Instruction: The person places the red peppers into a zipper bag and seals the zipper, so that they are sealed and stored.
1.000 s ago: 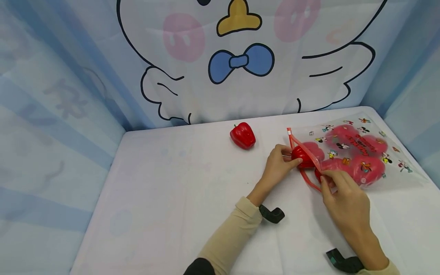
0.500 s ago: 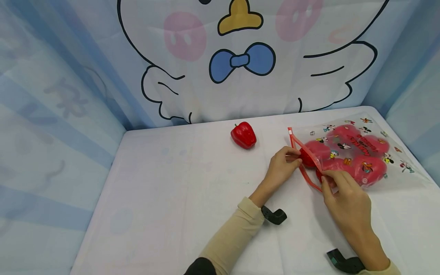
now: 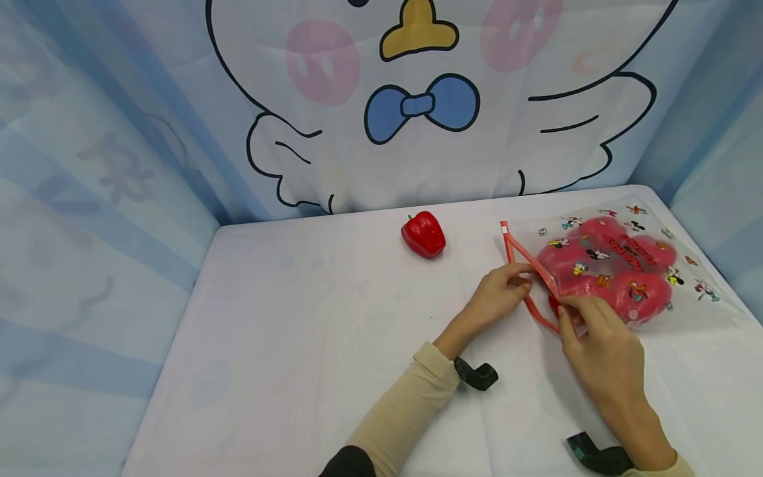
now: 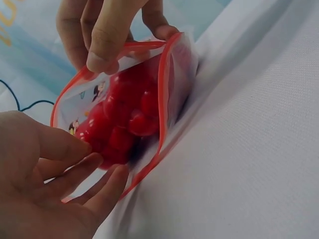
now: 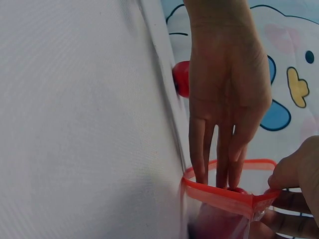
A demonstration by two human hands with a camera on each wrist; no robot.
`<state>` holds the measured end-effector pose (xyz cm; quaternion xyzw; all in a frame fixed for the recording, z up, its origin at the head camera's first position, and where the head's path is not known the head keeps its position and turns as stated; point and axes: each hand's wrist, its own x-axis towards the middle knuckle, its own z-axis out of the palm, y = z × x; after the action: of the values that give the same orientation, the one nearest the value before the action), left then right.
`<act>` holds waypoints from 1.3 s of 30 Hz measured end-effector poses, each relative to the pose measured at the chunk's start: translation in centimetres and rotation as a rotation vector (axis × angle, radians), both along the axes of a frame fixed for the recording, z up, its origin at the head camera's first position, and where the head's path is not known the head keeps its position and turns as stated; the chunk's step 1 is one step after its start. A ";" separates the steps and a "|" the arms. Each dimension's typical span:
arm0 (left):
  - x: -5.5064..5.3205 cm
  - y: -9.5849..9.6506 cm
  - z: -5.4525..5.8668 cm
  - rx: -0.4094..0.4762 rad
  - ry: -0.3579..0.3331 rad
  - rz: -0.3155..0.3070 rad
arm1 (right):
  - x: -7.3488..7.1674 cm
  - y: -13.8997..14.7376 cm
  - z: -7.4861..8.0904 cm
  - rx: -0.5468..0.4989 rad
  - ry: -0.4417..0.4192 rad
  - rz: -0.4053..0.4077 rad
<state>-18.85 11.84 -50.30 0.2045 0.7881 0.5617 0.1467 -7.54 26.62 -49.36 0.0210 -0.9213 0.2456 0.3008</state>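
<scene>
A clear zip bag (image 3: 694, 265) with cartoon prints and a red rim lies on its side, mouth facing left. Several shiny red bell peppers (image 4: 119, 109) fill it. My left hand (image 3: 501, 291) reaches into the mouth with fingers mostly straight; in the left wrist view its fingertips are right at the nearest pepper. My right hand (image 3: 605, 351) pinches the red rim (image 5: 219, 191) between thumb and fingers, and the mouth gapes wide. Another red bell pepper (image 3: 423, 234) with a green stem lies on the table, left of the bag.
The white-covered table (image 3: 286, 331) meets a printed cloth backdrop (image 3: 417, 165) behind and blue-white curtains (image 3: 89, 265) at the side. A dark wrist-camera mount (image 3: 477, 375) juts from the left wrist, another dark mount (image 3: 596, 456) from the right.
The pepper at the bag's mouth has slid rightward, deeper inside. My left hand has followed it a little to the right, its grip loosened. My right hand keeps its pinch on the rim.
</scene>
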 end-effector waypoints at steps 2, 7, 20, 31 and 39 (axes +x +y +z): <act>0.0 0.1 -0.1 -0.018 0.007 -0.029 | 0.0 0.0 0.0 0.001 0.004 0.002; -0.1 0.2 -0.2 -0.030 0.026 -0.087 | 0.0 0.1 0.0 0.003 0.013 0.007; -1.0 -1.7 1.1 -0.084 0.004 -0.107 | 0.2 0.0 0.0 -0.002 -0.002 0.002; -2.2 -5.2 2.8 -0.110 0.117 -0.064 | 0.2 -0.2 0.1 -0.014 -0.009 -0.009; -3.1 -7.6 3.5 -0.058 0.243 0.067 | 0.1 -0.2 0.1 -0.009 -0.008 -0.008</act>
<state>-21.94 4.26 -46.79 0.2404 0.8225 0.5142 0.0370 -7.44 26.44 -49.28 0.0148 -0.9216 0.2484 0.2980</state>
